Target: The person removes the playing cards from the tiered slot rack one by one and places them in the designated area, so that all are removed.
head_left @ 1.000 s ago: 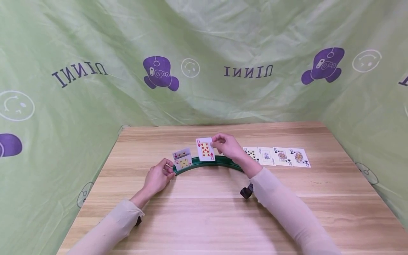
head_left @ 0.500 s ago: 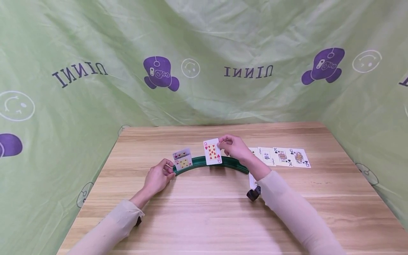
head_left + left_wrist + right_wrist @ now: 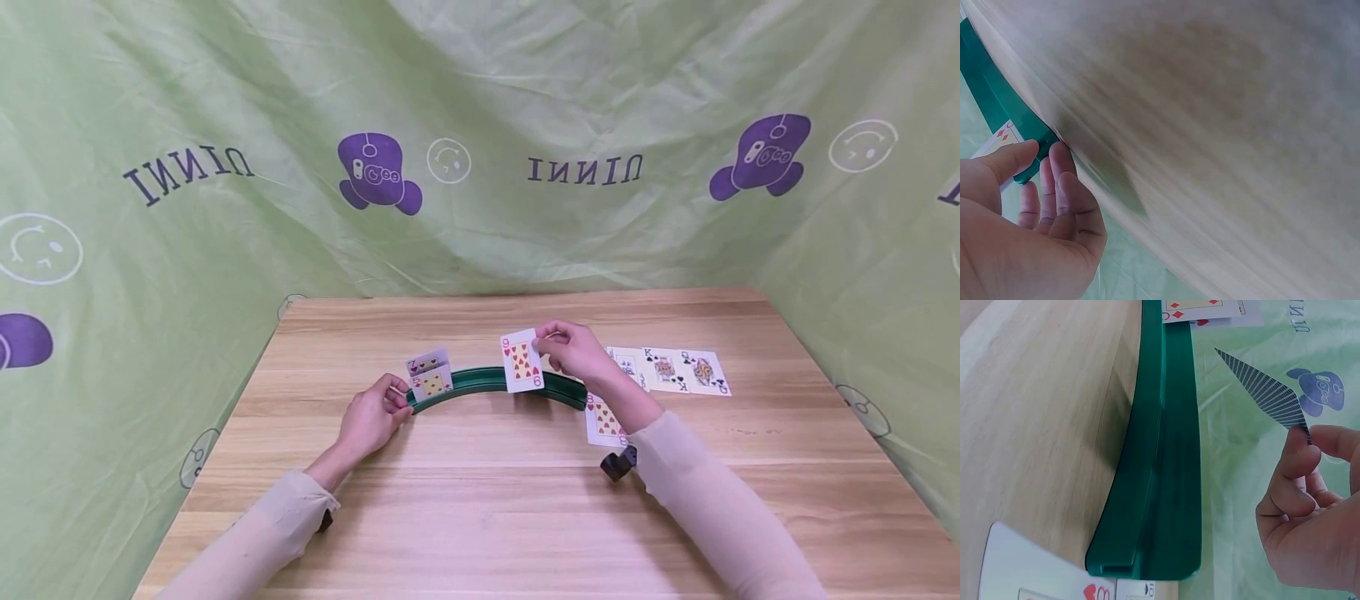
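Observation:
My left hand (image 3: 372, 419) grips the left end of a curved green card holder (image 3: 480, 381), thumb in front and fingers behind in the left wrist view. Close to that hand, a five of diamonds (image 3: 432, 385) stands in the holder with a seven (image 3: 427, 362) showing above it. My right hand (image 3: 574, 349) pinches a nine of hearts (image 3: 521, 362) by its upper right edge, its face toward the head camera. The card overlaps the holder's right half in the head view. In the right wrist view its striped back (image 3: 1266, 390) shows at a slant, off the holder.
An eight of hearts (image 3: 602, 422) lies on the wooden table (image 3: 480, 517) at the holder's right end, partly under my right forearm in view. Farther right lie a joker (image 3: 628, 365), a king (image 3: 663, 369) and a queen (image 3: 703, 372). Green cloth (image 3: 480, 242) hangs around the table.
My right hand has moved to the right along the holder with the nine of hearts, bringing the eight of hearts into sight. The left hand has kept its place.

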A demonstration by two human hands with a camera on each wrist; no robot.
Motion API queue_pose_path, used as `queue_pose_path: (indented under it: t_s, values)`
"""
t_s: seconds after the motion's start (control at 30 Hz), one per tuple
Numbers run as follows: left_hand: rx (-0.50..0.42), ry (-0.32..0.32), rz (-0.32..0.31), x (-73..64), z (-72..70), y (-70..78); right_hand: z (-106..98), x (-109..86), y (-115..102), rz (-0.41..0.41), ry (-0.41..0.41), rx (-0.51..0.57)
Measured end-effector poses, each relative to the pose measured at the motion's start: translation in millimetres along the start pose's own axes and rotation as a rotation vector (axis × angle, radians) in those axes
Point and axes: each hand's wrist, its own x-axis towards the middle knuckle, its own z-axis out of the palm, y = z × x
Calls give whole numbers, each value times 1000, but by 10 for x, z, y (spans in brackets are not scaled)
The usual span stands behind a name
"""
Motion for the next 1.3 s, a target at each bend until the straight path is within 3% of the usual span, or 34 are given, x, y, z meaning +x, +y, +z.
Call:
queue_pose_path:
  t_s: [0.53,1.3]
  values:
    - [-11,10,11,4,-14,19,-266,-170,116,29,49,21]
    - [-12,12,7,-13,-9,21,-635,-421,276,95,105,-35]
